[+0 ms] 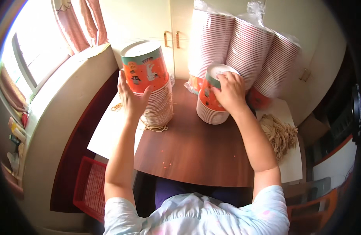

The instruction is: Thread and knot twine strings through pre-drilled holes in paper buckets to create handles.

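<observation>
On the brown table stands a tall stack of upside-down paper tubs [146, 72], orange with a teal band and cartoon prints. Thin cords hang around its lower rims. My left hand [134, 98] rests against the left side of this stack with fingers and thumb spread. To the right is a shorter stack of similar paper tubs [212, 111], also upside down with a white base on top. My right hand [230, 90] grips the top tub of that stack, fingers over its base edge and thumb on its side. Part of that tub is hidden by the hand.
Behind stand tall plastic-wrapped stacks of tubs [249, 47]. A bundle of beige cords [278, 135] lies at the right on a white surface. The brown table [192, 156] has small crumbs near its front edge. A red basket [92, 186] sits lower left.
</observation>
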### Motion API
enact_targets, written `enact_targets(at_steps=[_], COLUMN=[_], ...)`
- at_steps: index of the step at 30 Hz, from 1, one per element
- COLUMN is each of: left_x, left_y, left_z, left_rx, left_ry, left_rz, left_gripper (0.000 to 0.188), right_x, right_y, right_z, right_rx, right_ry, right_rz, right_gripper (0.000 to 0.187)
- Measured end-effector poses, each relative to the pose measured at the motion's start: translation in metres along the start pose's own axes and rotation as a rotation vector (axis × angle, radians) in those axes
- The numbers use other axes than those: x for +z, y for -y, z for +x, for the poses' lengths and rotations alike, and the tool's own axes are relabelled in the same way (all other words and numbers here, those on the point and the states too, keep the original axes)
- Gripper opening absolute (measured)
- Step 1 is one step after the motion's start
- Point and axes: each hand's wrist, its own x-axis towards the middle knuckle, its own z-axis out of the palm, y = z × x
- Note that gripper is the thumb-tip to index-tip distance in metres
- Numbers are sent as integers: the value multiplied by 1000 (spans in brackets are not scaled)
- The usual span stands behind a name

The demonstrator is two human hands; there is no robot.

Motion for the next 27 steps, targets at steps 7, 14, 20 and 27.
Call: enact_targets(at_steps=[7,14,20,27], left_x=[61,144,156,60], left_y=[-102,-132,-128,-141], left_z=[-120,-129,-140,-114], left_rx=[6,-196,-248,-485], left_ry=[438,385,545,350], left_rz=[-425,-323,-251,-1306], left_gripper=[104,106,106,51], right_x=[11,-3,-78,-128], right_y=[-35,-28,-42,-63], right_z=[0,29,64,-91], right_rx=[23,43,6,950], right_ry=[180,109,-349,-352], right_rz=[201,245,412,1465], right_gripper=[22,22,20,18])
